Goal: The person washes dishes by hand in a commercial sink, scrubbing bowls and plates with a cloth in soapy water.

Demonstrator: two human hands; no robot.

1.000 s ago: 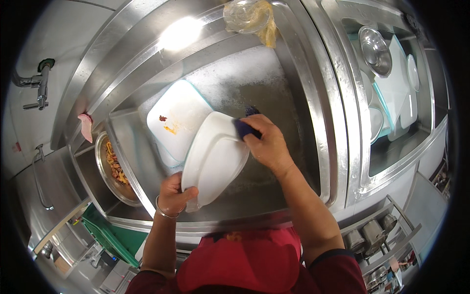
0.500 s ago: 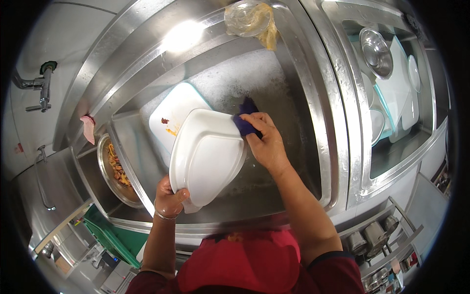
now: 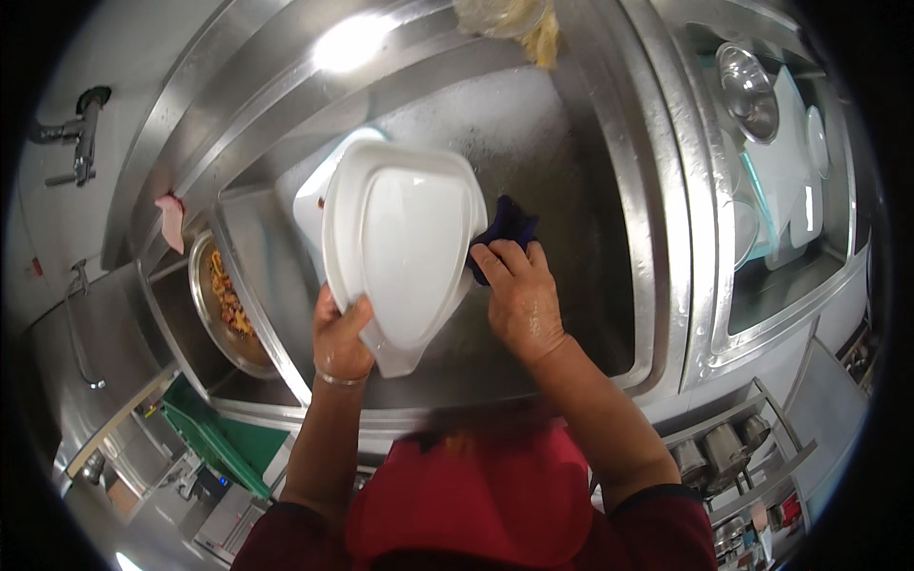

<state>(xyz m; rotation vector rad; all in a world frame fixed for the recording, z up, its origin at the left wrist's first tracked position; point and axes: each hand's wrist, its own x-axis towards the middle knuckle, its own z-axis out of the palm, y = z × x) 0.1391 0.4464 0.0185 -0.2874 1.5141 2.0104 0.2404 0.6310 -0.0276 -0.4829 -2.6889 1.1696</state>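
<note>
A white dish (image 3: 411,252) with a raised rim is tilted over the sink, its underside turned up toward me. My left hand (image 3: 343,335) grips it at the lower left edge, thumb on the near face. At the dish's right edge my right hand (image 3: 522,295) is closed on a dark purple cloth (image 3: 506,225), pressed against or just beside the rim. Behind the dish, a white tray with a pale blue edge (image 3: 309,202) leans in the sink, mostly hidden. Soapy water (image 3: 505,109) covers part of the sink bottom.
On the left, a metal bowl (image 3: 202,285) holds food scraps, with a pink cloth (image 3: 171,224) on the ledge above. A clear bowl with a yellowish net (image 3: 509,17) stands at the far rim. The right-hand sink (image 3: 752,325) holds white dishes and a steel bowl (image 3: 746,92). A tap (image 3: 84,143) juts from the wall.
The dish has turned to show more of its underside and now covers more of the tray. My right hand has slid the cloth slightly down and right along its edge.
</note>
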